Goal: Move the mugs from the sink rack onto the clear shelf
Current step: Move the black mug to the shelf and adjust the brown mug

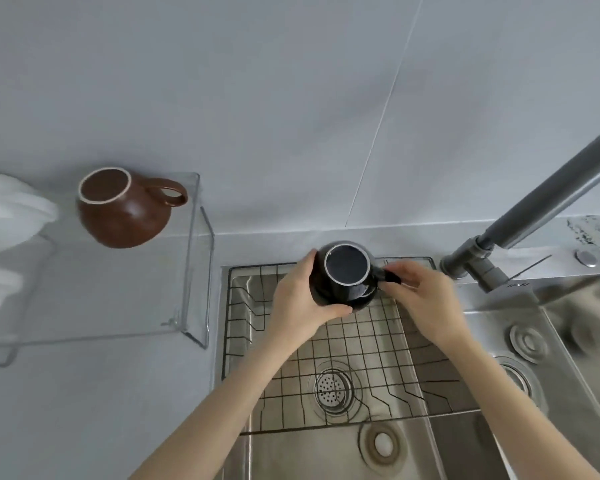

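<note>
Your left hand (300, 301) hides the black mug's (345, 275) near side; the white dishes (7, 209) are cut off at the left edge.

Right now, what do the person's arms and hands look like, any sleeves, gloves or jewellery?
Both forearms are bare as far as the frame shows, with no sleeve in view. The left hand and right hand wear no gloves, and no rings, watch or bracelet are visible.
</note>
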Available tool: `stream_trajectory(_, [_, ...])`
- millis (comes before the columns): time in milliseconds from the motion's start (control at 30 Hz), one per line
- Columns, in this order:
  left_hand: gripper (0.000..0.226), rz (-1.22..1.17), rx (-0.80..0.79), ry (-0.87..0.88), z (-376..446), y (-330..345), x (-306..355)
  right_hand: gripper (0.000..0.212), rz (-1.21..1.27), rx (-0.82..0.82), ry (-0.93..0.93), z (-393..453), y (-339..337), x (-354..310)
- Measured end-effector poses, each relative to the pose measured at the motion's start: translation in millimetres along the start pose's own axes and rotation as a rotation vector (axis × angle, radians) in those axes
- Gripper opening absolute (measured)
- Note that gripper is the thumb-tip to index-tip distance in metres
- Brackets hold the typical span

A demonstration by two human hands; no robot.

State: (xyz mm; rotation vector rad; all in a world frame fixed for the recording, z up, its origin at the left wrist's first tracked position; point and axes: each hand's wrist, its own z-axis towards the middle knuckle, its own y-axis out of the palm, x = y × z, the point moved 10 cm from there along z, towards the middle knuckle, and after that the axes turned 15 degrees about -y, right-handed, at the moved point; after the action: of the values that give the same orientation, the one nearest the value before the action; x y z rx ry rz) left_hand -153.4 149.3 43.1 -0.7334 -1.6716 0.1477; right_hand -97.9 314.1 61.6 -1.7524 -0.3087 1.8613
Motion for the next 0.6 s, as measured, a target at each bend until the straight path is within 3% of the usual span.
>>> stream_trajectory(233, [0.092,-0.070,0.277,0.087,-51.3,-141.4,21.8,0.016,0.094,-0.079,-0.283,25.9,36.0,-147.7])
stream_trajectory(467, [0.075,-0.055,0.318,0.026,-76.6,-228.1,-13.3,0.014,0.099,-0.173,-0.366,32.1,109.2,-209.5])
stream_trajectory(600, [0.100,-0.050,0.288,-0.045,-72.9,-256.6,-43.6,0.012,0.097,-0.212,-0.354,35.5,149.2,-222.4])
